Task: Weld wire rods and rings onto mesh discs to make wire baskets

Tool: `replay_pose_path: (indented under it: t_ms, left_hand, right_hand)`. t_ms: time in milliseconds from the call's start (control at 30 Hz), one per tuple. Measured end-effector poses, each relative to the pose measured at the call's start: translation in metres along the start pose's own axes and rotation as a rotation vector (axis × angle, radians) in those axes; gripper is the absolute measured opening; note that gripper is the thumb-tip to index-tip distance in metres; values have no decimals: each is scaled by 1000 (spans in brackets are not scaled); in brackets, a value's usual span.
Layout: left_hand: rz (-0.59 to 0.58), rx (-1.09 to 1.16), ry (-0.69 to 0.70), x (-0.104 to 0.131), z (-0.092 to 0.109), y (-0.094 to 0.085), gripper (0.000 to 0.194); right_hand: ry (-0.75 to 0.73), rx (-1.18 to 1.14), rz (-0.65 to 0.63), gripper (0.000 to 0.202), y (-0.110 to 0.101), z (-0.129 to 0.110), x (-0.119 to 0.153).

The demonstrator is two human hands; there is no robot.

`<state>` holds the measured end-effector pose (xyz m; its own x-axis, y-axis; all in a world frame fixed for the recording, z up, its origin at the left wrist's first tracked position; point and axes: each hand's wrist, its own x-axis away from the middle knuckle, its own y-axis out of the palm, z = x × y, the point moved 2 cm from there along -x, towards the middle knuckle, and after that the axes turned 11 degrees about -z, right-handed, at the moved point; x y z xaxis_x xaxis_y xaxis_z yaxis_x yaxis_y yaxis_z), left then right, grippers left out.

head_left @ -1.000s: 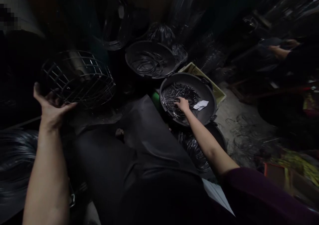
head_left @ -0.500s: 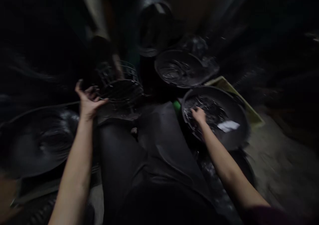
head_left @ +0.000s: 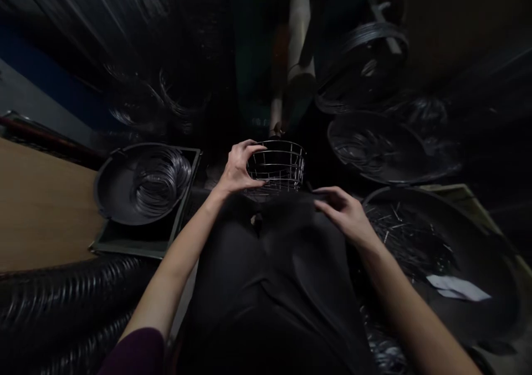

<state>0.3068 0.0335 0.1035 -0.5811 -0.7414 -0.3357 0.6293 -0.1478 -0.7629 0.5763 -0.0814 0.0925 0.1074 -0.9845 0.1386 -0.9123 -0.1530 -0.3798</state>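
Observation:
A round wire basket [head_left: 286,166] stands in front of my knees, below a pale cylindrical machine part. My left hand [head_left: 238,167] grips its left side, fingers at the upper ring and thumb lower down. To the right of the basket, my right hand [head_left: 343,211] pinches a short dark metal piece [head_left: 310,186], which barely shows at the fingertips. Beneath the right forearm is a large dark pan [head_left: 477,247] of loose short metal pieces [head_left: 409,236], with a white paper or cloth [head_left: 459,287] in it.
At the left, a dark pan [head_left: 116,189] holds wire rings [head_left: 160,181] and rests on a green-edged crate [head_left: 128,245]. Stacked black ribbed coils [head_left: 70,292] lie below it. Another pan [head_left: 394,167] with wire rings stands at the back right. A brown board [head_left: 41,203] stands far left.
My left hand has closed onto the basket's side. My right hand has come out of the pan of loose pieces toward the basket. The view has turned left.

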Motion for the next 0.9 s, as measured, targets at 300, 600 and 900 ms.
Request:
replay_pose_path:
  t_ms: [300,600,900]
  left_hand:
    - [-103,-97,-31,-8,8,3,71]
    - [-42,46,-77,-17,-4,3,72]
    - [5,61,-67,-33,-9,0,73]
  right_hand:
    - [-285,804,-140,28,25,-70,-66]
    - [-475,1151,-129,30,22,-78,-75]
    - [-468,1216,-93,29,15,-84,-89]
